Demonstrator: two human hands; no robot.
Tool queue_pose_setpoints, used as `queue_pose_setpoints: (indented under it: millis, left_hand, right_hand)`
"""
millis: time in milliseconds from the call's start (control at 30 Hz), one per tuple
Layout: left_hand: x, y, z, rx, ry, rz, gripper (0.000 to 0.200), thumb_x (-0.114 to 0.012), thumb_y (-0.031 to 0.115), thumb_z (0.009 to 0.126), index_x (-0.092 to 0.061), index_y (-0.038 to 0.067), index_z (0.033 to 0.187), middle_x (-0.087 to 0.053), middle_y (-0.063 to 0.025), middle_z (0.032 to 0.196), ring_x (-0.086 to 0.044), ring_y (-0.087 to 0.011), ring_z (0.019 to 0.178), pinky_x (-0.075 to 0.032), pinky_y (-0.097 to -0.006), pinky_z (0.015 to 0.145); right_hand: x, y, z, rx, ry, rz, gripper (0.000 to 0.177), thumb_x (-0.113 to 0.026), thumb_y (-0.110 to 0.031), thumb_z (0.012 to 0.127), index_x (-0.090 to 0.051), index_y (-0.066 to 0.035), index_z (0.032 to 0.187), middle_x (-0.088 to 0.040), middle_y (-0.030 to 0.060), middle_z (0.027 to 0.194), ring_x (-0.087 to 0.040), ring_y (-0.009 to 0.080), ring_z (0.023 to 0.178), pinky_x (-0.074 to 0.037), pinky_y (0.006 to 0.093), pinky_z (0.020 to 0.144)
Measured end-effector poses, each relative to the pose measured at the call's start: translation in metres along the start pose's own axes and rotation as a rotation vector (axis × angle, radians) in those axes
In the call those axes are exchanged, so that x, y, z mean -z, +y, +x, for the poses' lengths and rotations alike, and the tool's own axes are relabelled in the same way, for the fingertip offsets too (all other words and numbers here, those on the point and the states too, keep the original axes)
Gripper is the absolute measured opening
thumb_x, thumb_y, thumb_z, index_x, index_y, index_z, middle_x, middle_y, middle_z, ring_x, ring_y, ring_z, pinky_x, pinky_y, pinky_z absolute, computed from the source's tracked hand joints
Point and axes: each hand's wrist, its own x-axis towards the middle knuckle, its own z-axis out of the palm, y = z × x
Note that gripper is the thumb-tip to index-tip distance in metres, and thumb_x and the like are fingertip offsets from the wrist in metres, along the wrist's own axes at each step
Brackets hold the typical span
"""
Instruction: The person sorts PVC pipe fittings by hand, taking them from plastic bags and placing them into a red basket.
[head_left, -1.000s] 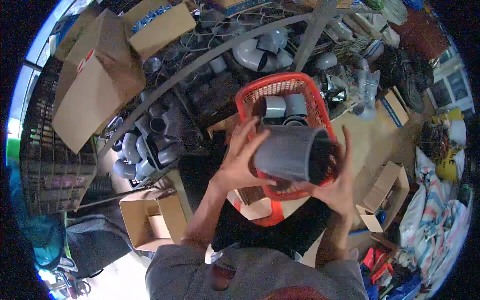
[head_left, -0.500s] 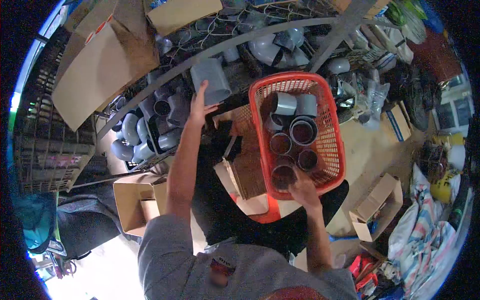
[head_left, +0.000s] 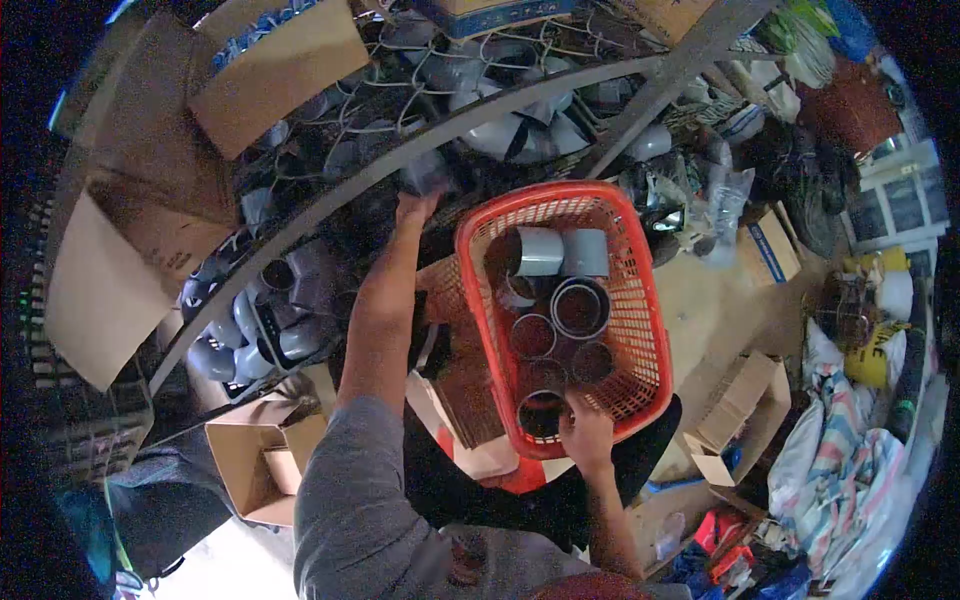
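Observation:
A red plastic basket [head_left: 655, 310] stands in front of me with several grey pipe couplings [head_left: 585, 252] inside, some upright with their round openings facing up. My right hand [head_left: 588, 432] is at the basket's near end, its fingers closed on the rim of a pipe coupling [head_left: 543, 390]. My left hand [head_left: 415, 207] reaches forward to the metal rail of the rack, closed around the near end of another grey pipe coupling [head_left: 428, 170]. That coupling is blurred and dim, and part of the left fingers is hidden.
A curved metal rail [head_left: 400, 140] crosses ahead, with wire mesh and grey fittings behind it. Grey pipe elbows [head_left: 235, 335] lie at the left. Open cardboard boxes stand at left [head_left: 245, 465] and right [head_left: 745, 415]. A striped sack [head_left: 835, 430] lies far right.
My left hand has moved forward with the grey coupling, to beneath the rail. My right hand stays at the basket's near end. The whole view has shifted, so the basket appears lower and further left.

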Motion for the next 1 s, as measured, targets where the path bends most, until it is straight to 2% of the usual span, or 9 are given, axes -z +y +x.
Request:
queue_pose_setpoints:
  millis: [100,233,300,467,567,800,900,933,1000]
  left_hand:
    - [-0.002,-0.002,0.017,-0.114,-0.166,-0.005,0.135,-0.079,0.078,0.064,-0.023,0.004,0.162,-0.033,-0.024,0.164,-0.038,-0.0414,0.148,-0.039,-0.0489,0.118]
    - [-0.003,-0.01,0.054,-0.195,-0.162,-0.058,0.13,-0.084,0.071,0.063,-0.028,0.008,0.161,-0.035,-0.022,0.163,-0.036,-0.0411,0.149,-0.037,-0.0492,0.119]
    - [-0.001,-0.016,0.069,-0.25,-0.138,-0.119,0.128,-0.086,0.068,0.062,-0.03,0.01,0.161,-0.036,-0.021,0.163,-0.035,-0.041,0.149,-0.036,-0.0494,0.12]
    - [0.022,0.013,0.048,-0.23,-0.037,0.205,0.127,-0.097,0.048,0.062,-0.027,0.009,0.161,-0.032,-0.0228,0.164,-0.034,-0.0475,0.148,-0.038,-0.0528,0.12]
    - [0.03,0.034,0.036,-0.283,0.073,0.476,0.138,-0.102,0.043,0.054,-0.023,0.009,0.162,-0.034,-0.0211,0.163,-0.044,-0.0476,0.141,-0.048,-0.052,0.111]
    - [0.059,0.062,0.008,-0.09,-0.299,0.532,0.135,-0.099,0.038,0.056,-0.02,0.018,0.164,-0.034,-0.0141,0.164,-0.054,-0.0412,0.132,-0.064,-0.0478,0.079]
    - [0.069,0.055,0.04,-0.176,-0.305,0.542,0.103,-0.096,0.033,0.064,-0.046,0.017,0.153,-0.054,-0.0155,0.149,-0.066,-0.0342,0.111,-0.063,-0.0446,0.068]
    - [0.077,0.051,0.094,0.059,-0.347,0.463,0.084,-0.093,0.033,0.068,-0.056,0.014,0.141,-0.062,-0.015,0.137,-0.068,-0.0309,0.106,-0.061,-0.0439,0.069]
    - [0.061,-0.027,0.104,-0.623,0.004,0.27,0.038,-0.084,0.033,0.08,-0.071,0.007,0.104,-0.076,-0.0115,0.098,-0.07,-0.0213,0.09,-0.056,-0.04,0.071]
  right_hand:
    - [-0.006,0.004,0.0,0.065,0.055,-0.021,0.038,-0.067,-0.009,0.083,-0.066,-0.003,0.121,-0.071,0.0203,0.109,-0.068,0.0409,0.1,-0.055,0.0506,0.087]
    - [-0.006,0.006,0.001,0.103,0.068,-0.129,0.05,-0.067,-0.023,0.087,-0.065,-0.01,0.135,-0.075,0.0197,0.097,-0.073,0.0398,0.08,-0.059,0.0512,0.075]
    - [0.001,-0.006,0.002,0.016,-0.01,-0.08,0.039,-0.068,-0.009,0.08,-0.068,-0.002,0.118,-0.07,0.0182,0.112,-0.067,0.0389,0.105,-0.054,0.0487,0.091]
    - [-0.002,-0.006,0.0,0.022,0.049,-0.099,0.033,-0.068,-0.01,0.081,-0.07,-0.005,0.114,-0.072,0.0181,0.107,-0.069,0.0392,0.1,-0.054,0.0497,0.089]
    - [-0.004,-0.006,0.0,0.0,0.062,-0.123,0.033,-0.067,-0.011,0.083,-0.071,-0.009,0.116,-0.074,0.0163,0.103,-0.071,0.0385,0.095,-0.056,0.0498,0.085]
    - [-0.007,-0.006,0.0,0.024,0.111,-0.165,0.039,-0.069,-0.015,0.083,-0.071,-0.015,0.122,-0.075,0.0149,0.102,-0.073,0.0361,0.094,-0.057,0.049,0.081]
    - [-0.007,-0.004,0.0,0.045,0.13,-0.194,0.041,-0.069,-0.015,0.082,-0.07,-0.014,0.123,-0.075,0.0146,0.104,-0.072,0.0364,0.095,-0.056,0.0486,0.083]
    - [-0.006,-0.005,-0.001,0.03,0.081,-0.202,0.042,-0.07,-0.015,0.082,-0.07,-0.013,0.124,-0.075,0.0145,0.104,-0.071,0.0366,0.095,-0.056,0.0485,0.084]
    - [-0.002,-0.007,-0.003,0.011,0.061,-0.17,0.042,-0.07,-0.015,0.081,-0.07,-0.011,0.123,-0.074,0.0149,0.104,-0.071,0.0365,0.096,-0.055,0.0486,0.085]
